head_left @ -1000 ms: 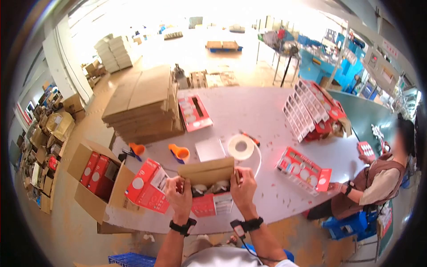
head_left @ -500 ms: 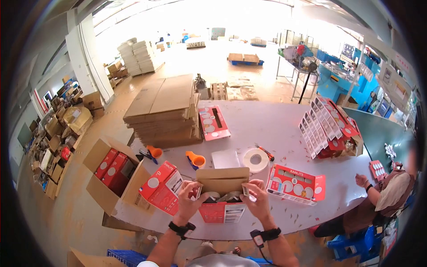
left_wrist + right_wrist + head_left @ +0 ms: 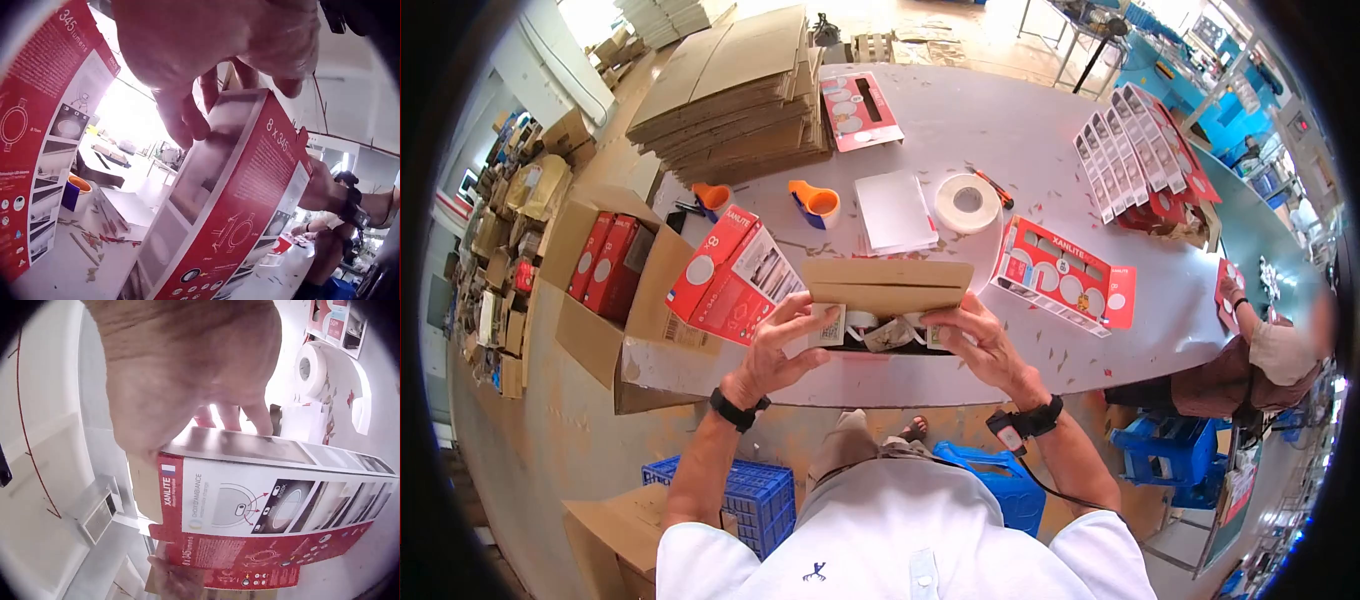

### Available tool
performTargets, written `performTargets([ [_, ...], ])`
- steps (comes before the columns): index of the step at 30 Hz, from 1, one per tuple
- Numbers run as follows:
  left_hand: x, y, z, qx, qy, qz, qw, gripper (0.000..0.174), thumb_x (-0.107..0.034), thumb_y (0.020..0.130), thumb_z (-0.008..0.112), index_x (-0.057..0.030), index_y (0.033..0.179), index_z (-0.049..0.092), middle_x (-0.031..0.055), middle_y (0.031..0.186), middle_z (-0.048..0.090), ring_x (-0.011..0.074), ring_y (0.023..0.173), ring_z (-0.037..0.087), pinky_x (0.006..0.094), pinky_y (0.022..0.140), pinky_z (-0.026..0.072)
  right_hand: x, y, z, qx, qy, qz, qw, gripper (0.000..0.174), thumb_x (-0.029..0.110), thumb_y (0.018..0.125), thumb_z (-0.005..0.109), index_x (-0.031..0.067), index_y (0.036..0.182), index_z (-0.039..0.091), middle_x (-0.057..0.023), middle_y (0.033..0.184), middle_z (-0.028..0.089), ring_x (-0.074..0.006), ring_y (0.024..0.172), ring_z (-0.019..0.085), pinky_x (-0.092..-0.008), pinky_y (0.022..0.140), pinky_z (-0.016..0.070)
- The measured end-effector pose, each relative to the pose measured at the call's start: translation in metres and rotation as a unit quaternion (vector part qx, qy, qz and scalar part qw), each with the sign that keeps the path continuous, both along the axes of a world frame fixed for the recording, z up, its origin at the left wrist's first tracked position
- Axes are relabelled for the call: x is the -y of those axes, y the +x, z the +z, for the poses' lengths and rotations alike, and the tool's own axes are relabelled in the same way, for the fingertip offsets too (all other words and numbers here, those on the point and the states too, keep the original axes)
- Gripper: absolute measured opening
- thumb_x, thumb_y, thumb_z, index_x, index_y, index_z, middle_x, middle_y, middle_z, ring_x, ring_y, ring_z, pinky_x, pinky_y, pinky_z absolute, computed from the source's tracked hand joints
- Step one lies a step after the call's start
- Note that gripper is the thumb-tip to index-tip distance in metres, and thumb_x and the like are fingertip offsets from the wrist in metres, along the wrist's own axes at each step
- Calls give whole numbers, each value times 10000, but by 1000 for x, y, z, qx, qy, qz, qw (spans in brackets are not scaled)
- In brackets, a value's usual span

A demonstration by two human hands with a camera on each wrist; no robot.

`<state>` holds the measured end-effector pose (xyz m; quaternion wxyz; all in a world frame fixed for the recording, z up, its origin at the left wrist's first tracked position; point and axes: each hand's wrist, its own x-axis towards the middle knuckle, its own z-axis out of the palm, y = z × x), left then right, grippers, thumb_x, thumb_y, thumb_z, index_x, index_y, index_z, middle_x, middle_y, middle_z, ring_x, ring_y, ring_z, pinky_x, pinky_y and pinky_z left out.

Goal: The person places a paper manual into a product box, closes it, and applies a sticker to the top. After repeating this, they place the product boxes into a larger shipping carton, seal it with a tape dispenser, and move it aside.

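Observation:
An opened red-and-white XANLITE carton stands at the table's near edge, its brown top flap raised at the far side. White rounded items and a printed paper piece show inside. My left hand touches the small left side flap with its fingertips, thumb apart from them. Opposite, my right hand has its fingers over the right side flap. In the left wrist view, fingers lie against the carton's side panel. The right wrist view shows the printed carton side under that hand.
Left of the carton stands another red box, beside a shipping carton holding red boxes. Beyond are orange tape dispensers, white sheets, a tape roll and stacked cardboard. A person sits at right.
The head view has tilted down. Both hands have shifted from pinching the small side flaps upright to touching them folded inward over the opening. The seated person's arm has moved.

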<state>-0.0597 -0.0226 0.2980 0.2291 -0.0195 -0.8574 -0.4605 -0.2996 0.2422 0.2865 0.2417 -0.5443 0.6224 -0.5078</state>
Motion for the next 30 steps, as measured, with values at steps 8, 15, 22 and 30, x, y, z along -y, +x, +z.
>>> performTargets([
  [8, -14, 0, -13, 29, 115, 55, 991, 495, -97, 940, 706, -38, 1425, 628, 117, 1451, 569, 239, 1322, 533, 372, 1044, 453, 6, 19, 0, 95, -68, -161, 980, 571, 80, 898, 809, 107, 1415, 568, -104, 1367, 593, -245, 1274, 595, -446, 1068, 534],
  [15, -14, 0, -11, 42, 185, 89, 978, 733, -77, 914, 744, -111, 1562, 404, 48, 1484, 494, 176, 1296, 481, 336, 983, 425, 6, 18, 4, 100, -39, -159, 981, 689, 72, 878, 825, 132, 1476, 487, -86, 1385, 624, -213, 1262, 621, -484, 1082, 520],
  [22, -15, -5, 1, 43, 188, 100, 976, 784, 4, 861, 769, -97, 1548, 405, 67, 1510, 484, 175, 1297, 485, 335, 966, 437, 9, 17, 12, 137, 3, -150, 979, 648, 54, 863, 811, 114, 1440, 521, -91, 1295, 675, -239, 1278, 621, -496, 1092, 505],
  [30, -12, 0, -17, -17, 111, 85, 990, 145, 22, 880, 766, -60, 997, 738, 179, 1486, 538, 335, 1332, 578, 446, 1070, 491, -5, 15, 15, -144, -91, -54, 984, 528, 26, 778, 880, 117, 1268, 706, -231, 1487, 477, -434, 1358, 521, -540, 1085, 513],
])
